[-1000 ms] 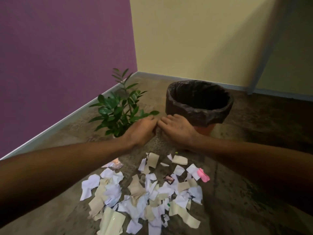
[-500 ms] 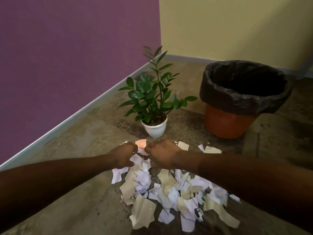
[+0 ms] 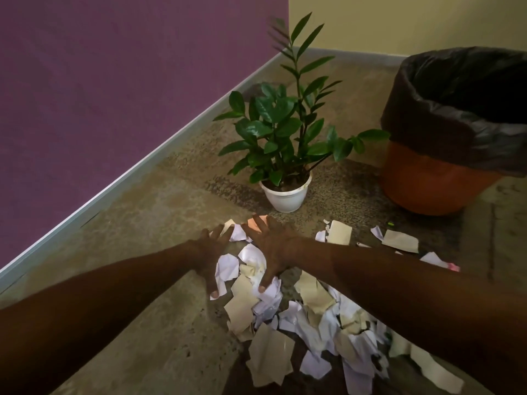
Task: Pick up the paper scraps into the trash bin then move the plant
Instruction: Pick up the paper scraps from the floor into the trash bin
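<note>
**Both hands spread flat on far edge of scrap pile**

Paper scraps (image 3: 288, 323) heaped on floor (image 3: 148, 280), white, beige and pale lilac pieces overlapping; pile running from middle of view toward lower right edge. A few loose pieces lying apart from heap, nearer the bin: beige scrap (image 3: 339, 232), another beige scrap (image 3: 400, 240), pink scrap (image 3: 452, 266) at far right. Orange scrap (image 3: 256, 222) at far tip of pile, partly under fingers.

Left hand (image 3: 211, 252) palm down, fingers splayed, thumb stretched back toward wearer, resting on left side of pile's far end. Right hand (image 3: 271, 246) likewise palm down and splayed, just beside left, fingertips nearly meeting over the far scraps. Nothing clamped in either; both wide apart in the fingers, pressed onto paper.

Plant (image 3: 285, 129) in white pot (image 3: 286, 195), upright, just beyond hands, clear of pile. Trash bin (image 3: 427, 183), orange, lined with black bag (image 3: 445, 121) folded over rim, right of plant, near right edge of view; one leaf reaching close to bag.

Purple wall (image 3: 114, 81) at left, yellow wall (image 3: 399, 21) behind, meeting in corner beyond plant.
</note>
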Demonstrator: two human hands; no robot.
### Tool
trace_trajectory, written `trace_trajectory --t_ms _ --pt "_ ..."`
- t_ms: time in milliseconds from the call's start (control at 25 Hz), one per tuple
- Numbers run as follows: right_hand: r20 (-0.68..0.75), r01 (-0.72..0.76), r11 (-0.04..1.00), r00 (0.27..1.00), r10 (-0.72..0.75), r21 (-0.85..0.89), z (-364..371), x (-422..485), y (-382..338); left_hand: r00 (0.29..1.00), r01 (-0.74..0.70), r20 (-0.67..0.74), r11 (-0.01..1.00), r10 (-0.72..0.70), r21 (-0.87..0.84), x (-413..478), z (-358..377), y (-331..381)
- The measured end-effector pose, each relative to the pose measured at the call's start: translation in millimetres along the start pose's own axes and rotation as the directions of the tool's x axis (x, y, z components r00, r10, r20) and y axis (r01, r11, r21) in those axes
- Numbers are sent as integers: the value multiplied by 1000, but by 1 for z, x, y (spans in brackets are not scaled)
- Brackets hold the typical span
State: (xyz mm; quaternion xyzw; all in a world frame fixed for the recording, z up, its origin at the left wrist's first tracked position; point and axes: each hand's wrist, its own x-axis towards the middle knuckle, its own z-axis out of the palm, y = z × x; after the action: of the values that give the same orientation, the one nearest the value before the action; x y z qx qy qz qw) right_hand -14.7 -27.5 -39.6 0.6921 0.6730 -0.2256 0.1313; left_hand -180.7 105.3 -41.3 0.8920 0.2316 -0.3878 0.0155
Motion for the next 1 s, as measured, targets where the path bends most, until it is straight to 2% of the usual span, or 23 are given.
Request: trace_trajectory --t_ms 80,200,400,520,600,720,840,1000 --pt "10 -27 1000 1000 27 -14 -6 11 1 999 35 -21 997 -36 -63 6 5 -4" --pt "36 -47 998 998 49 -51 -15 24 5 988 29 -146 989 -51 -147 11 4 -5" --pt "13 -12 1000 1000 12 27 -16 30 3 941 -210 -323 924 102 -319 14 2 -5" --pt "-59 43 994 998 -37 102 -7 28 0 908 -317 -384 874 167 -370 11 2 2" --pt "-102 35 988 995 -20 152 0 26 -2 879 -361 -441 858 181 -366 8 5 9" --pt "-165 25 959 986 23 281 9 22 -3 867 -336 -483 860 123 -384 3 7 23" --pt "-256 36 888 962 93 458 17 17 -4 898 -248 -439 830 3 -500 -5 7 36" --pt "-290 31 732 929 231 681 21 4 -5 913 -204 -367 582 -176 -787 -17 5 60"
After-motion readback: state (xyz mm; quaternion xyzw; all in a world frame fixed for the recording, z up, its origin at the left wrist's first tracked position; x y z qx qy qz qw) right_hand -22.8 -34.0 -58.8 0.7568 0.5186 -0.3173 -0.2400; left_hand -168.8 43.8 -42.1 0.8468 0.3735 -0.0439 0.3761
